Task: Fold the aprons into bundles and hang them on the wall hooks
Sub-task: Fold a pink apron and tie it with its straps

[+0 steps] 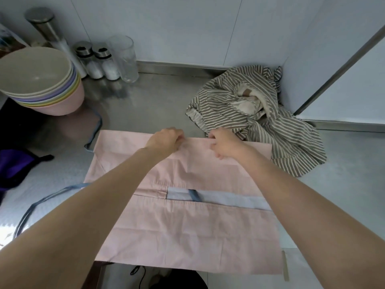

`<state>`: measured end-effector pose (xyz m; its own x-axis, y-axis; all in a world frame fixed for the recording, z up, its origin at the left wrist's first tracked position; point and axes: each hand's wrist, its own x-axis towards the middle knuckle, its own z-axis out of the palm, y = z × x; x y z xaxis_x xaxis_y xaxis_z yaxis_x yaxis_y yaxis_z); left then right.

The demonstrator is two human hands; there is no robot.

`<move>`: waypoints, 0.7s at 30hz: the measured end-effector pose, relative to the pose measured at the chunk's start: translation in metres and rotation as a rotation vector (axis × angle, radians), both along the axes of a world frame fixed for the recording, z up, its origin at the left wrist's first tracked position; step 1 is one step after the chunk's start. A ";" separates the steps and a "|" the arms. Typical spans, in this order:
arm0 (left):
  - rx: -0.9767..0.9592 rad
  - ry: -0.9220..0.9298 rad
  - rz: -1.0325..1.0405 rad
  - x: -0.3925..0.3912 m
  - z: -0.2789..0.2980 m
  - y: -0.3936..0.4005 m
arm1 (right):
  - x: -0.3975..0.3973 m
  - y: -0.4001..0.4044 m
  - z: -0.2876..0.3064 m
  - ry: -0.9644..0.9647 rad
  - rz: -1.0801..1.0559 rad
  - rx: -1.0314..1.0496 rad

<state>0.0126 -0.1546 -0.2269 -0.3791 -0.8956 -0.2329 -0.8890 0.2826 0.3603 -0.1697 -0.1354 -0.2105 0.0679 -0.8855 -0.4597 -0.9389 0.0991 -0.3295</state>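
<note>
Presently both hands pinch the far edge of the pink apron, left hand just beside right hand. It lies flat on the counter; the striped apron lies crumpled just beyond it.

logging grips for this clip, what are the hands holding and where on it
Both the left hand and right hand pinch the pink apron at its far edge, near the middle, fingers curled over the hem. The striped apron lies untouched.

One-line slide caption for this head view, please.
Both hands, left and right, pinch the far edge of a pink apron on the steel counter.
</note>
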 end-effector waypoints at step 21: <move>-0.490 -0.163 0.115 0.087 0.079 0.017 | -0.012 0.030 0.081 0.571 -0.018 -0.434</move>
